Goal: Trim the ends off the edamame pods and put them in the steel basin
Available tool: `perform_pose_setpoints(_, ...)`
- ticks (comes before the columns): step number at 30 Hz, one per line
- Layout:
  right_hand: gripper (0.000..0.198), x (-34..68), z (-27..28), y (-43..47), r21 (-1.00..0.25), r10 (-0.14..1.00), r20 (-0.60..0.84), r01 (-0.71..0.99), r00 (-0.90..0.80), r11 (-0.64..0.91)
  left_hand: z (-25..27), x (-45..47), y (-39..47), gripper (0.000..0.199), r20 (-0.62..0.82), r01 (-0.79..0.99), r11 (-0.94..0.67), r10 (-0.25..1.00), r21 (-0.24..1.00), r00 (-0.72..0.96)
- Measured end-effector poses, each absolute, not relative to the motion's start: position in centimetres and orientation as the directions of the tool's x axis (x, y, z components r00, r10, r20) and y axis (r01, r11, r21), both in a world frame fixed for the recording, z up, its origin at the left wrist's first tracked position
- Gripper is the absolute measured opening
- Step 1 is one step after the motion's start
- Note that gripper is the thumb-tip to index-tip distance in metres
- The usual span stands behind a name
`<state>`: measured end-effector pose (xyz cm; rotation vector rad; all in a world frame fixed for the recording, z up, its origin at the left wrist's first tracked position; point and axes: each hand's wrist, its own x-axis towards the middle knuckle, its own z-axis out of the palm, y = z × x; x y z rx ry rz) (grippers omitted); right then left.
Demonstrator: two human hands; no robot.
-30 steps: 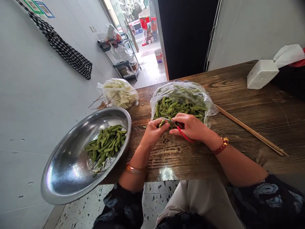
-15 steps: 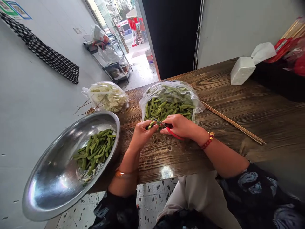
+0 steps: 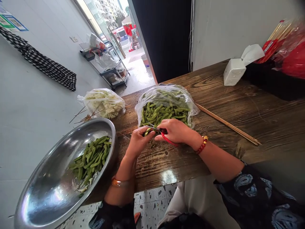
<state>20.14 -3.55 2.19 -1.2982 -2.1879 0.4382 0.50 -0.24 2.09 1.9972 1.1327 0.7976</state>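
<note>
My left hand (image 3: 139, 140) is closed, pinching a green edamame pod (image 3: 147, 131) between thumb and fingers. In my right hand (image 3: 175, 131) is a pair of red-handled scissors (image 3: 168, 140), its blades reaching to the pod at my left fingertips. Just beyond both hands lies a clear plastic bag (image 3: 164, 92) full of edamame pods (image 3: 164, 113), its mouth facing me. To the left, a large steel bowl (image 3: 47, 178) stands tilted in view with a heap of edamame pods (image 3: 91, 157) inside. My fingers partly hide the pod and the scissor handles.
A bag of cauliflower (image 3: 102, 103) sits behind the bowl, with thin sticks beside it. Long wooden skewers (image 3: 228, 124) lie right of the pod bag. A tissue pack (image 3: 234, 71) stands farther right. Small scraps dot the wooden table (image 3: 152, 165).
The view has shifted slightly, so most things sit a little lower and farther left. Both hands keep their hold on the pod and scissors, and the blades look a little more spread.
</note>
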Motion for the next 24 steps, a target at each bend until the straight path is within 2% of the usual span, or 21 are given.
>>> perform_pose_setpoints(9, 0.030, 20.06, 2.07, -3.38, -0.515, 0.890, 0.239, 0.726, -0.389, 0.455, 1.94, 0.88, -0.17, 0.011, 0.242, 0.429, -0.462, 0.847, 0.776, 0.474)
perform_pose_setpoints(12, 0.029, 19.97, 1.78, -3.20, -0.513, 0.894, 0.224, 0.733, -0.388, 0.447, 1.80, 0.86, -0.18, 0.008, 0.233, 0.431, -0.431, 0.868, 0.792, 0.440)
perform_pose_setpoints(14, 0.028, 20.03, 1.60, -3.08, -0.515, 0.907, 0.234, 0.746, -0.351, 0.422, 1.61, 0.79, -0.22, 0.009, 0.204, 0.389, -0.353, 0.904, 0.851, 0.375)
perform_pose_setpoints(18, 0.028, 20.30, 1.62, -3.08, -0.536, 0.924, 0.290, 0.757, -0.250, 0.373, 1.46, 0.71, -0.39, 0.019, 0.047, 0.107, -0.082, 0.954, 0.991, 0.295)
perform_pose_setpoints(20, 0.029, 20.33, 1.79, -3.25, -0.555, 0.920, 0.309, 0.740, -0.240, 0.379, 1.56, 0.70, -0.43, 0.024, -0.008, -0.052, 0.023, 0.960, 0.998, 0.280)
perform_pose_setpoints(24, 0.029, 20.02, 2.00, -3.62, -0.571, 0.903, 0.327, 0.703, -0.278, 0.423, 1.80, 0.54, -0.29, 0.030, -0.054, -0.262, 0.119, 0.969, 0.958, 0.243)
